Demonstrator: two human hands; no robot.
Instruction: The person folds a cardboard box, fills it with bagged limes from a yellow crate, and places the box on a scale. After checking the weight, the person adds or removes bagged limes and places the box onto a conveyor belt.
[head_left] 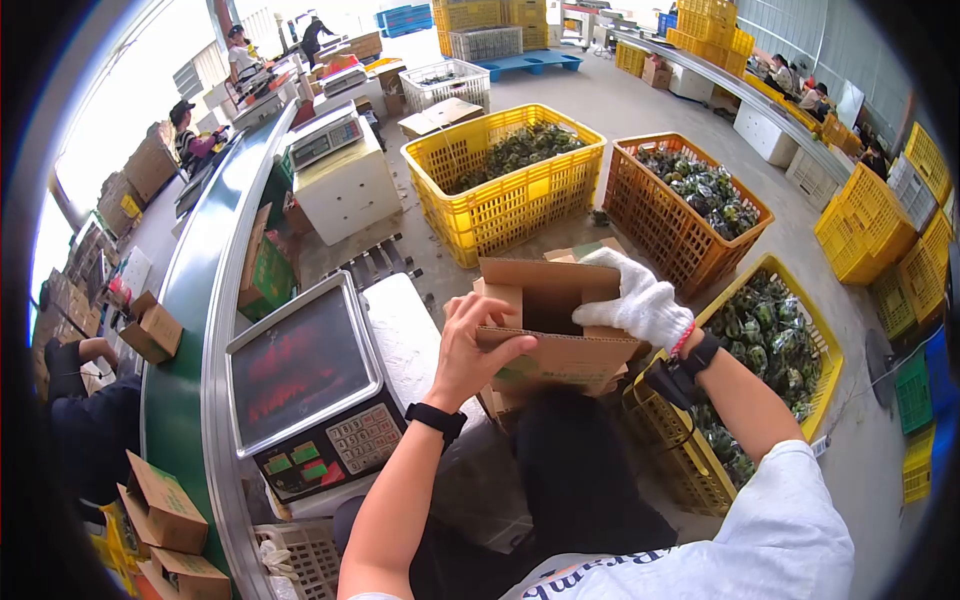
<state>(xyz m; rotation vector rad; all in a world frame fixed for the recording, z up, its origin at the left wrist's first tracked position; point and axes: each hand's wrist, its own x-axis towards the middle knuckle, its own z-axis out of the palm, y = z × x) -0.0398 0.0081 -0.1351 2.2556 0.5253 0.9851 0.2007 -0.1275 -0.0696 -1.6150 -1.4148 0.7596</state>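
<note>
A cardboard box point(572, 358) with its flaps raised is held in front of my lap, its inside dark. My bare left hand point(480, 340) grips the box's left side, thumb along the near edge and fingers over the far side. My right hand point(637, 303), in a white knit glove, is closed on the right side, its fingertips reaching inside the opening. More folded cardboard shows beneath the box. To the left of my left hand sits a weighing scale point(310, 350) with a steel pan and keypad; its pan carries nothing but reddish reflections.
A green conveyor belt point(185, 390) runs along the left, with small cartons point(165, 505) beside it. Ahead stand a yellow crate point(470, 215) and an orange crate point(665, 225) of wrapped dark-green produce; another yellow crate point(825, 385) is at my right. Several people work farther off.
</note>
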